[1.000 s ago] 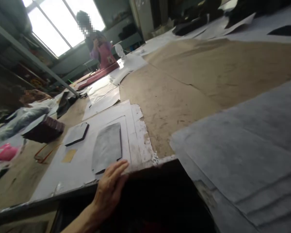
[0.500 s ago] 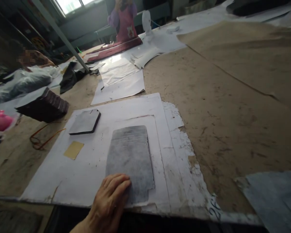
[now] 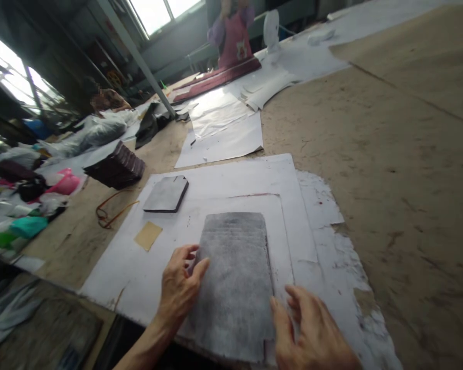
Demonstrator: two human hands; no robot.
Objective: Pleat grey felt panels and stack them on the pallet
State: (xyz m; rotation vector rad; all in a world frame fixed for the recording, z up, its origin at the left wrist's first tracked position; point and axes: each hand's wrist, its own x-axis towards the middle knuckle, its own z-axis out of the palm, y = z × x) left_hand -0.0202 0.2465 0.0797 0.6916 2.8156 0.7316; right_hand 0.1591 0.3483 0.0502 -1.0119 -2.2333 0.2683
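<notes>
A stack of thin grey sheets (image 3: 235, 277), fanned a little at its far end, lies on white paper at the table's near edge. My left hand (image 3: 179, 280) is at its left side, fingers curved and apart, thumb by the sheet edge; whether it presses the stack I cannot tell. On the opposite side, my right hand (image 3: 304, 329) is held beside the lower right edge, thumb and fingers spread with nothing between them. Farther off to the left are a smaller stack of grey pieces (image 3: 166, 193) and a tan square (image 3: 148, 236).
Eyeglasses (image 3: 110, 211) and a tall dark stack (image 3: 114, 165) stand left of the white paper (image 3: 111, 272). Plastic bags and a pink container (image 3: 66, 182) crowd the far left. A metal pole (image 3: 139, 59) rises behind. A person in a pink apron (image 3: 235, 43) is across the table.
My right hand has come into view at the stack's right side. My left hand has moved from the stack's lower part up along its left edge. The view has shifted left.
</notes>
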